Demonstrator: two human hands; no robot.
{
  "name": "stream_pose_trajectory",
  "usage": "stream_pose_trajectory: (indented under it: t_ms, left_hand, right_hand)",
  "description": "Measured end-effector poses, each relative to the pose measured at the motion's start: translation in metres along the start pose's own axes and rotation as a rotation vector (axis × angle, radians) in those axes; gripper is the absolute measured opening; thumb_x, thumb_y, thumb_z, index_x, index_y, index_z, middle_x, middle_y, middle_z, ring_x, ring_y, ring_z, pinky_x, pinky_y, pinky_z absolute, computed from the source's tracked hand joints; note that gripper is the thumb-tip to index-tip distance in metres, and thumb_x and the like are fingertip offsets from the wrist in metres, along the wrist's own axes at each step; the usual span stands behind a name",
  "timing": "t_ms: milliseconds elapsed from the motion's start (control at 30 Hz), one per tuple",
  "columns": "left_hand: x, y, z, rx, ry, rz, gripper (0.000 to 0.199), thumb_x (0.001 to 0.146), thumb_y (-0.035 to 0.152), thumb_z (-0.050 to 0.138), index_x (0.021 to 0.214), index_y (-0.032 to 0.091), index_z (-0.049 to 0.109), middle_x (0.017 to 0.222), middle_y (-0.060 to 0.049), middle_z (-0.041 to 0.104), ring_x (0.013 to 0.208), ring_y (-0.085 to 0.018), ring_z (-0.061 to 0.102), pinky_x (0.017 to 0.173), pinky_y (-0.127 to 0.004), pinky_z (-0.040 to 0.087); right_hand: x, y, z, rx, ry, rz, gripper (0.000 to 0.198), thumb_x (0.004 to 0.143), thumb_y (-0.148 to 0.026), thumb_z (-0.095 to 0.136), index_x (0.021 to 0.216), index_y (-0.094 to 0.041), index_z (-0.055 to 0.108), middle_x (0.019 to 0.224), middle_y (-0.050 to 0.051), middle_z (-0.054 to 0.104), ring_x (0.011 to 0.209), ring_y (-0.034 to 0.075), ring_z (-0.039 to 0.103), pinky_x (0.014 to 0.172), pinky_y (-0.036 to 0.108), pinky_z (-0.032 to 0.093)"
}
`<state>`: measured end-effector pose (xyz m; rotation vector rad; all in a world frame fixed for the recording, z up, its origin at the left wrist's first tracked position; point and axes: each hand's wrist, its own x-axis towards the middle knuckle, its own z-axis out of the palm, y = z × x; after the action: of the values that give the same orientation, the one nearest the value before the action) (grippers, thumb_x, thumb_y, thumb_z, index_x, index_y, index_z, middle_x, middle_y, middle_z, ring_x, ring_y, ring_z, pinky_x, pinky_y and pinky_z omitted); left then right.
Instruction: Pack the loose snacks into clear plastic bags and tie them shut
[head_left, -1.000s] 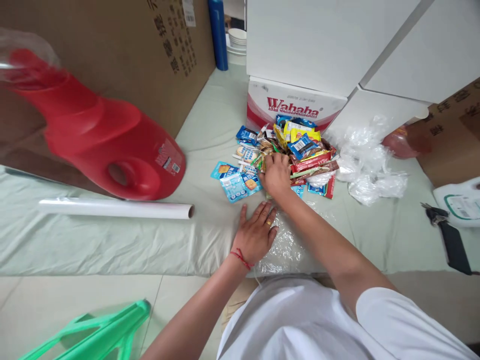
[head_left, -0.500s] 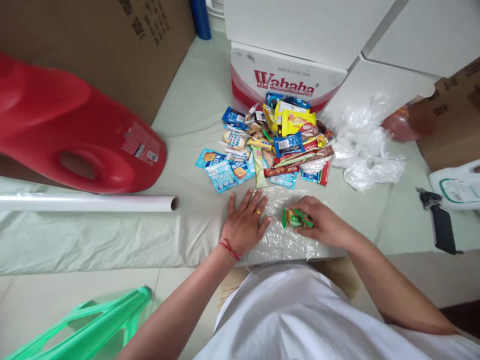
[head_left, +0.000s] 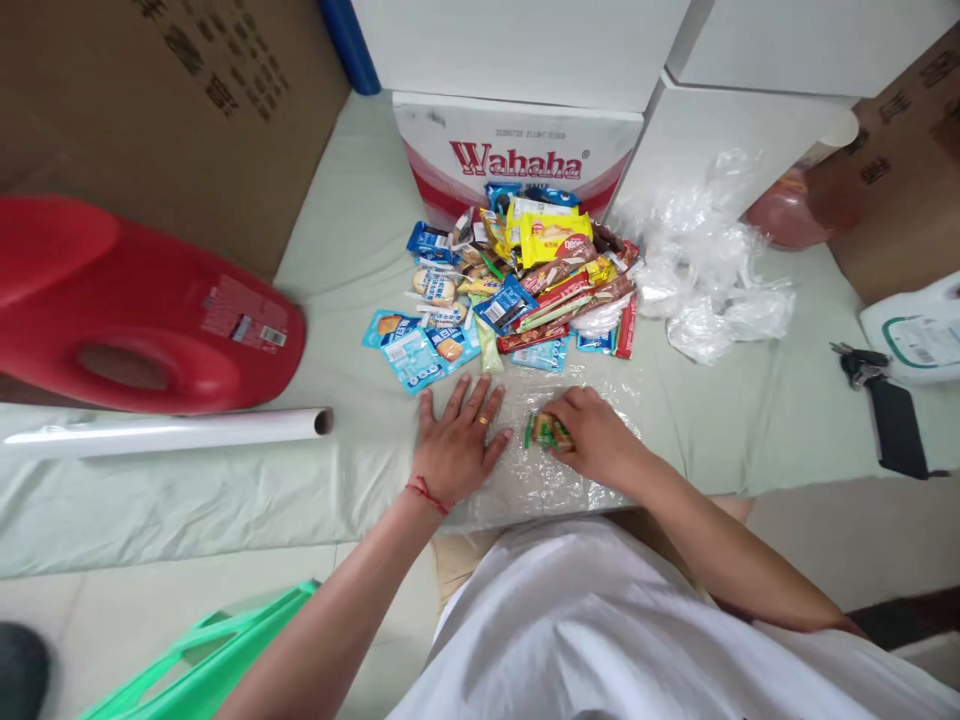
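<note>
My left hand (head_left: 459, 445) lies flat with fingers spread, pressing on the left part of a sheet of clear plastic film (head_left: 525, 480) at the table's front edge. Low over the film, my right hand (head_left: 596, 435) pinches a small green-and-gold wrapped snack (head_left: 551, 432); its fingers partly cover the wrapper. Just beyond both hands sits a heap of packaged snacks. Light-blue biscuit packets (head_left: 416, 358) lie at its left front, a pale green stick packet (head_left: 487, 340) points toward my left fingertips, and a dark-blue packet (head_left: 506, 305) and a yellow packet (head_left: 555, 238) rest on top.
Behind the heap stands a Wahaba-style printed carton (head_left: 517, 150). Crumpled clear plastic bags (head_left: 705, 270) lie to its right. Left are a red jug (head_left: 150, 310) and a white roll (head_left: 172, 430). Keys with a black case (head_left: 896, 425) lie far right; a green stool (head_left: 210, 650) stands below.
The camera view has shifted, moving the scene left. My right hand has brought the wrapped snack slightly closer to my left hand. On the heap, the dark-blue packet has slid left and tilted.
</note>
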<state>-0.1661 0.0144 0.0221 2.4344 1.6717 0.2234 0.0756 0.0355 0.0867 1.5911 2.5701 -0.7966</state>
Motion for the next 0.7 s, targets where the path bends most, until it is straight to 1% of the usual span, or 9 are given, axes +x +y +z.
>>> stream_pose_trajectory:
  t_ms: [100,133,167,233,333,433,567,633,700]
  left_hand:
    - [0.000,0.000,0.000,0.009,-0.005,-0.001,0.061,0.106,0.051,0.037,0.163,0.027,0.038,0.170,-0.009,0.034,0.159,-0.036,0.028,0.126,-0.073,0.004]
    - [0.000,0.000,0.000,0.008,-0.007,-0.002,0.062,0.106,0.051,0.037,0.163,0.027,0.038,0.170,-0.009,0.034,0.159,-0.036,0.028,0.126,-0.073,0.005]
    - [0.000,0.000,0.000,0.006,-0.010,-0.002,0.062,0.106,0.052,0.037,0.163,0.027,0.038,0.170,-0.009,0.034,0.159,-0.037,0.029,0.126,-0.073,0.006]
    - [0.000,0.000,0.000,0.002,-0.013,-0.003,0.062,0.106,0.052,0.038,0.163,0.027,0.038,0.170,-0.009,0.035,0.159,-0.037,0.029,0.126,-0.073,0.007]
    - [0.000,0.000,-0.001,0.005,-0.012,-0.008,0.061,0.106,0.052,0.037,0.162,0.027,0.040,0.170,-0.009,0.034,0.159,-0.036,0.029,0.126,-0.073,0.007]
    - [0.001,0.000,-0.001,0.009,-0.011,-0.010,0.061,0.106,0.052,0.037,0.161,0.026,0.041,0.170,-0.008,0.034,0.159,-0.036,0.029,0.126,-0.073,0.008]
    - [0.000,0.000,0.000,0.002,-0.009,0.001,0.061,0.106,0.052,0.037,0.161,0.025,0.041,0.170,-0.008,0.034,0.159,-0.037,0.029,0.125,-0.074,0.009]
    - [0.000,0.000,0.001,-0.003,0.000,0.001,0.061,0.106,0.052,0.037,0.162,0.026,0.040,0.170,-0.009,0.034,0.159,-0.037,0.030,0.125,-0.074,0.009]
    - [0.000,-0.001,0.001,-0.013,0.014,0.002,0.061,0.106,0.052,0.038,0.162,0.027,0.040,0.170,-0.009,0.035,0.158,-0.037,0.030,0.126,-0.074,0.009]
  right_hand:
    - [0.003,-0.006,0.012,-0.008,-0.006,0.020,0.075,0.082,-0.031,0.085,0.149,-0.016,0.054,0.144,0.018,0.053,0.126,0.035,0.048,0.107,0.048,0.044]
    - [0.001,-0.003,0.014,0.010,-0.002,0.005,0.082,0.080,-0.032,0.086,0.152,-0.015,0.050,0.150,0.019,0.049,0.131,0.037,0.045,0.110,0.049,0.042]
    - [-0.001,0.001,0.016,0.030,0.005,-0.018,0.085,0.080,-0.033,0.087,0.154,-0.015,0.049,0.154,0.019,0.046,0.134,0.037,0.043,0.112,0.050,0.041]
    - [-0.008,0.009,0.016,0.047,0.028,-0.053,0.077,0.082,-0.031,0.084,0.151,-0.016,0.052,0.153,0.017,0.049,0.134,0.036,0.042,0.112,0.050,0.040]
    - [-0.017,0.019,0.012,0.022,0.052,-0.052,0.057,0.088,-0.026,0.075,0.143,-0.017,0.060,0.138,0.015,0.061,0.126,0.034,0.046,0.107,0.048,0.042]
    - [-0.020,0.022,0.006,0.015,0.069,-0.030,0.049,0.091,-0.030,0.073,0.137,-0.017,0.064,0.129,0.015,0.064,0.119,0.033,0.048,0.101,0.046,0.042]
    - [-0.017,0.011,-0.004,0.036,0.122,0.010,0.044,0.096,-0.046,0.068,0.130,-0.018,0.068,0.113,0.013,0.066,0.105,0.029,0.052,0.096,0.043,0.042]
    - [-0.011,0.000,-0.006,-0.001,0.111,0.033,0.044,0.097,-0.048,0.067,0.129,-0.018,0.068,0.114,0.013,0.066,0.106,0.030,0.052,0.095,0.043,0.042]
    - [-0.003,-0.011,-0.002,-0.075,0.067,0.055,0.044,0.095,-0.046,0.069,0.129,-0.018,0.068,0.121,0.015,0.065,0.114,0.033,0.050,0.094,0.044,0.042]
